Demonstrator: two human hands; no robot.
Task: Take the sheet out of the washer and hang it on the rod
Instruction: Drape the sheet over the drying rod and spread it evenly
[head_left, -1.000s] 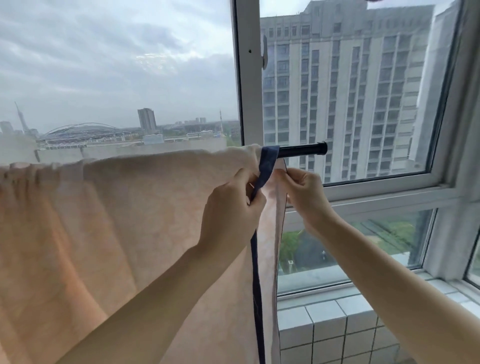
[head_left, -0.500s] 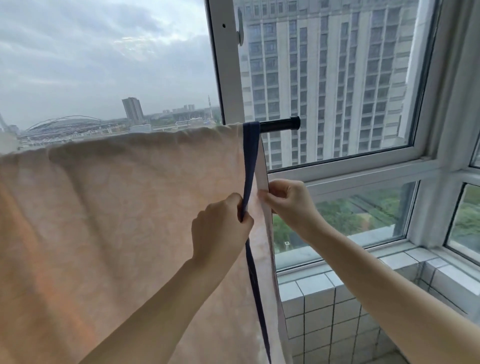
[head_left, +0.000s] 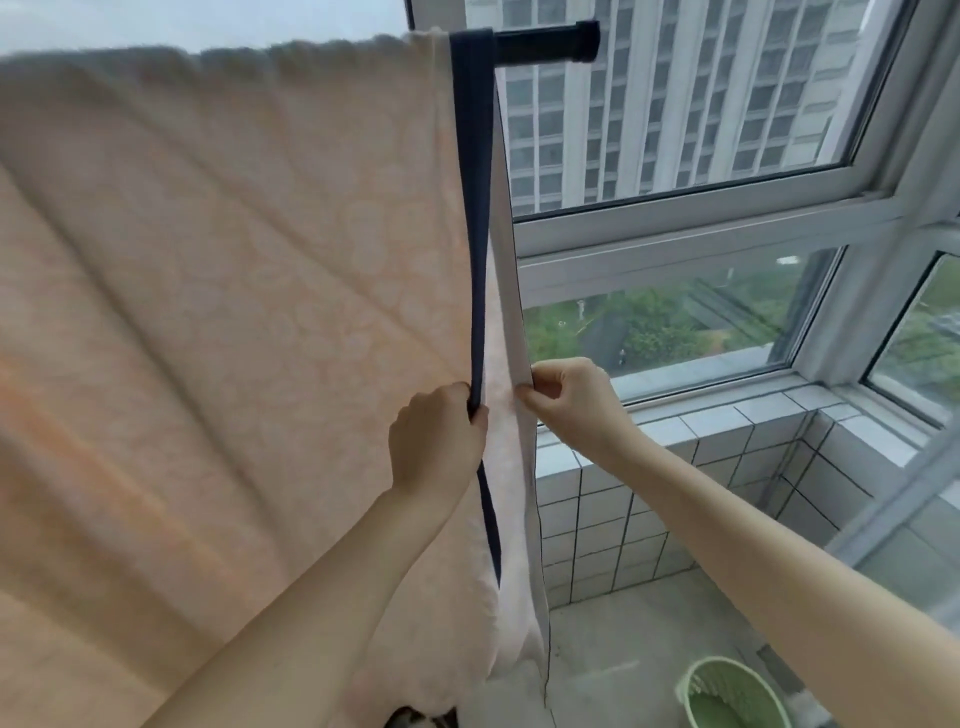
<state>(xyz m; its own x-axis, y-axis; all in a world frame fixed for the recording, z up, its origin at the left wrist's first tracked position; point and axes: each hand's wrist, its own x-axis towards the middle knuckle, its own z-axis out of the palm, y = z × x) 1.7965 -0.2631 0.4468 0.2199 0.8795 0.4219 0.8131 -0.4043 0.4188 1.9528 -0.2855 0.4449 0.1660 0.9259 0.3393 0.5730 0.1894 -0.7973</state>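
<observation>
Sheet (head_left: 208, 260) hangs over rod (head_left: 545, 40); my left hand (head_left: 436, 447) clamps fingers on its navy border (head_left: 472, 208), my right hand (head_left: 569, 402) apparently pinches the rear edge (head_left: 511, 312).

no readable text, labels or signs

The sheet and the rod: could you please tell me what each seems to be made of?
The sheet looks like woven cloth, perhaps cotton: matte peach, faint circle pattern, navy edge band, soft folds. The rod seems metal or plastic: smooth black with slight sheen.
</observation>
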